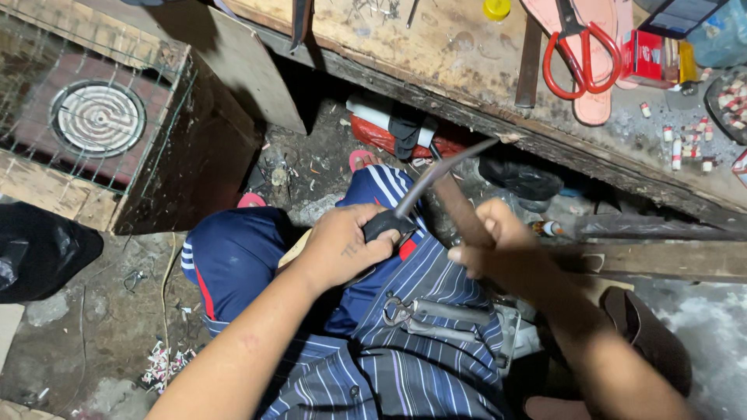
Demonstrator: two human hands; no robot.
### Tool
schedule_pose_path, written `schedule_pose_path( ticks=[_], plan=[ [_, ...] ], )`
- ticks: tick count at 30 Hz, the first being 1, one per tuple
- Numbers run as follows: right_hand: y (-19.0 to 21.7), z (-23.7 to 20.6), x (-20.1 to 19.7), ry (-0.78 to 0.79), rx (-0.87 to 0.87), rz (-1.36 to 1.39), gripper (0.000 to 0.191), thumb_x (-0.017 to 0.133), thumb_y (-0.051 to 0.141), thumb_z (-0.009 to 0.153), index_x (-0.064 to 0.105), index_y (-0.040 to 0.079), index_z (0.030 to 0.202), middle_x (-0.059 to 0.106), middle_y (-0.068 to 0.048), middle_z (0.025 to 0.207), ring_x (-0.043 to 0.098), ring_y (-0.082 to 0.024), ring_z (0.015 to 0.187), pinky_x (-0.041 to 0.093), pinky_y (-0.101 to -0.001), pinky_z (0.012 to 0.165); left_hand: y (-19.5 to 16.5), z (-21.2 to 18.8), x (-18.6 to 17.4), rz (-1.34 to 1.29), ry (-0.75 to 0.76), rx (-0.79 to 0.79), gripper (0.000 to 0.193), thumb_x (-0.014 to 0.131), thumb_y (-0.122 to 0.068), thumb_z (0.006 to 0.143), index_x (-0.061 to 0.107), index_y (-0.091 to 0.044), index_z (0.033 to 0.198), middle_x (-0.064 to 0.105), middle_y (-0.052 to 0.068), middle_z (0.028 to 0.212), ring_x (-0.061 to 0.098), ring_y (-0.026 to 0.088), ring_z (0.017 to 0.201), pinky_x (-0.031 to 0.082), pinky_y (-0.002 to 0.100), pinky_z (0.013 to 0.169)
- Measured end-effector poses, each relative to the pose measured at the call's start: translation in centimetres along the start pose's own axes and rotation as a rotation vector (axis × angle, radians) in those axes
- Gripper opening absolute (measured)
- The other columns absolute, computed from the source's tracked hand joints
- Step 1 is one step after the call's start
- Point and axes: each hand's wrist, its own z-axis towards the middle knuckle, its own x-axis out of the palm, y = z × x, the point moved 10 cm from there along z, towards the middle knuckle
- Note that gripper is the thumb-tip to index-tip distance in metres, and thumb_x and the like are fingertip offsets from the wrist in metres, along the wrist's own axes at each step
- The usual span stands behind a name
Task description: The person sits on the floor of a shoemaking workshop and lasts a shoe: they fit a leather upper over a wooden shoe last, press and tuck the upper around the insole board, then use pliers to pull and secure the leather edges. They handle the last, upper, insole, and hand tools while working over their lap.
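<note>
Setting: small, cramped hand-craft workshop, informal and worn, seemingly for leather or footwear work. Evidence: scarred, stained wooden tabletop (436, 54) carrying red-handled scissors (580, 54) laid on a pink sole-shaped cutout (595, 105), a yellow-capped bottle (496, 9) and many small scattered tubes (689, 140); metal pliers (424, 315) resting on a striped apron (405, 365). Further evidence: dirty concrete floor (93, 327) strewn with scraps, and a round electric hotplate (98, 117) set in a rough wooden box behind wire mesh.

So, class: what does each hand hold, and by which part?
Left hand grips a curved knife by its black handle; right hand grips a brown strip near its lower end.
</note>
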Motion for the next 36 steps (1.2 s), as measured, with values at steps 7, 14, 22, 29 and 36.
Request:
schedule_pose_path(
  ticks=[7, 14, 22, 29, 36],
  plan=[
    [3.0, -2.8, 1.8, -0.237, -0.144, -0.496, 0.045, 0.080, 0.021, 0.081, 0.054, 0.002, 0.113, 0.066, -0.010, 0.079, 0.066, -0.017, 0.073, 0.054, -0.0360, 0.067, 0.7, -0.2, 0.1, -0.009, -0.013, -0.024, 0.026, 0.075, -0.030, 0.079, 0.075, -0.010, 0.096, 0.073, 0.011, 0.075, 0.070, 0.024, 0.065, 0.056, 0.035, 0.066],
    [7.2, -4.0, 2.7, -0.053, -0.421, -0.181, 0.028, 0.073, 0.019, 0.094, 0.057, 0.002, 0.110, 0.066, -0.004, 0.090, 0.062, -0.012, 0.080, 0.053, -0.0282, 0.071, -0.4, -1.1, -0.4, 0.121, -0.088, 0.090, 0.029, 0.075, -0.032, 0.078, 0.075, -0.012, 0.099, 0.074, 0.012, 0.084, 0.071, 0.033, 0.078, 0.056, 0.043, 0.071],
    [3.6, 0.2, 4.9, 0.000, 0.142, -0.028, 0.031, 0.067, 0.022, 0.090, 0.065, 0.006, 0.117, 0.052, -0.001, 0.065, 0.048, -0.011, 0.051, 0.039, -0.0286, 0.045, -1.4, -1.8, -0.7, 0.106, -0.117, 0.187, 0.030, 0.071, -0.030, 0.081, 0.075, -0.011, 0.104, 0.073, 0.014, 0.092, 0.070, 0.036, 0.085, 0.056, 0.044, 0.076],
    [10.0, 0.2, 5.9, -0.067, -0.513, -0.695, 0.026, 0.068, 0.028, 0.098, 0.063, 0.005, 0.109, 0.071, -0.016, 0.085, 0.070, -0.037, 0.084, 0.055, -0.0426, 0.069, -0.4, -1.2, -0.6, 0.206, -0.128, 0.162, 0.034, 0.071, -0.030, 0.080, 0.074, -0.010, 0.108, 0.073, 0.015, 0.092, 0.069, 0.037, 0.087, 0.055, 0.046, 0.078],
    [9.4, 1.8, 7.7, -0.093, -0.505, -0.937, 0.028, 0.071, 0.026, 0.093, 0.063, 0.002, 0.105, 0.070, -0.017, 0.079, 0.070, -0.038, 0.072, 0.055, -0.0466, 0.061, 1.0, 0.1, -1.3, 0.201, -0.127, 0.149, 0.042, 0.068, -0.028, 0.076, 0.072, -0.005, 0.111, 0.073, 0.018, 0.096, 0.069, 0.039, 0.090, 0.055, 0.047, 0.081]
  ],
)
